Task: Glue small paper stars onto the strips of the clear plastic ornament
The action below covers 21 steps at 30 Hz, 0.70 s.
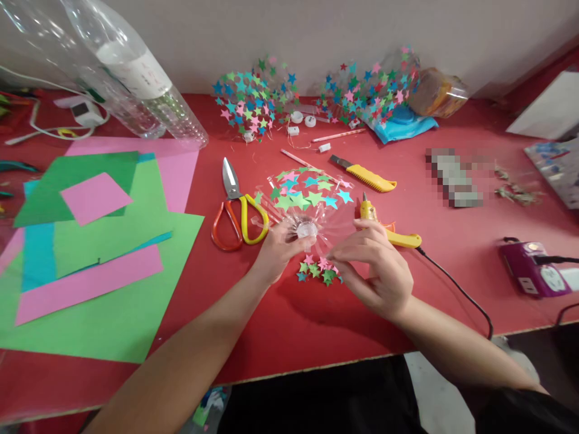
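Red tabletop (271, 337) meets a grey wall (316, 30) at its far edge, as relayed to me by the head camera. For location I take the clear plastic piece (307, 230) as reference; it is in front of the person, narrow strips fanning outward from a round centre. Pink, green and blue paper stars (315, 199) sit along its far side. I record the left hand (279, 247) as grasping the piece near its centre, on the left side. I record the right hand (377, 268) as just right of the piece, fingers bent and drawn toward the thumb; I cannot tell whether anything is pinched between them. Loose stars (315, 270) are piled on its near side. Left of the piece I note scissors (234, 196) and, farther left, coloured paper sheets (113, 319). Right of it lies a yellow glue gun (402, 239); beyond it to the right, a yellow cutter (368, 176). Well beyond it, near the wall, I log two star-covered ornaments (256, 96).
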Tool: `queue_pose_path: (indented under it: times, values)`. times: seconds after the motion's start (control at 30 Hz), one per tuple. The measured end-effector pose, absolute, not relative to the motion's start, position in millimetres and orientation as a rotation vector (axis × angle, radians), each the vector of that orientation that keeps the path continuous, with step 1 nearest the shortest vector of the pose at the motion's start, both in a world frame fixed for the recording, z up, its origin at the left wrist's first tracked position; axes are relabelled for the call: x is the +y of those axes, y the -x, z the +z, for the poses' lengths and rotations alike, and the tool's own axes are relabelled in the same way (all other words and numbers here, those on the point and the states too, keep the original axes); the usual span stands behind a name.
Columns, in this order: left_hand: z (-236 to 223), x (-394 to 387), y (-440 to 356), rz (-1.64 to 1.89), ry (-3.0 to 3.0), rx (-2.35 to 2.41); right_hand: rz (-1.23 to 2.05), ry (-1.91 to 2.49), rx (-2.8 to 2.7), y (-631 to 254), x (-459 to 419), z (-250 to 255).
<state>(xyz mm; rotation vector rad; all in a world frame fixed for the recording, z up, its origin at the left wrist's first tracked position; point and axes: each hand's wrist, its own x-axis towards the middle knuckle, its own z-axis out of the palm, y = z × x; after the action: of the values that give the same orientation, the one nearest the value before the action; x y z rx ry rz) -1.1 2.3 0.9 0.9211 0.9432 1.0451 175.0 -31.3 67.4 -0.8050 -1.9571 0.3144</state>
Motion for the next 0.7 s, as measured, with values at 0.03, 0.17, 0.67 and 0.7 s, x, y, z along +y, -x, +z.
queue_pose_path:
  times: [0.03, 0.17, 0.67, 0.7]
  values:
    - [0.6, 2.4, 1.3, 1.047, -0.921, 0.936, 0.328, 0.789, -1.959, -175.4, -31.3, 67.3]
    - [-0.8, 2.5, 1.9, 1.059, -0.926, 0.919, 0.423, 0.81, -1.896, -176.4, -31.8, 64.9]
    - [-1.4, 2.4, 1.6, 1.055, -0.906, 0.911, 0.301, 0.824, -1.964, -173.7, -30.6, 66.6]
    - [-1.2, 2.4, 1.5, 1.057, -0.904, 0.915, 0.321, 0.824, -1.966, -174.0, -30.8, 67.1]
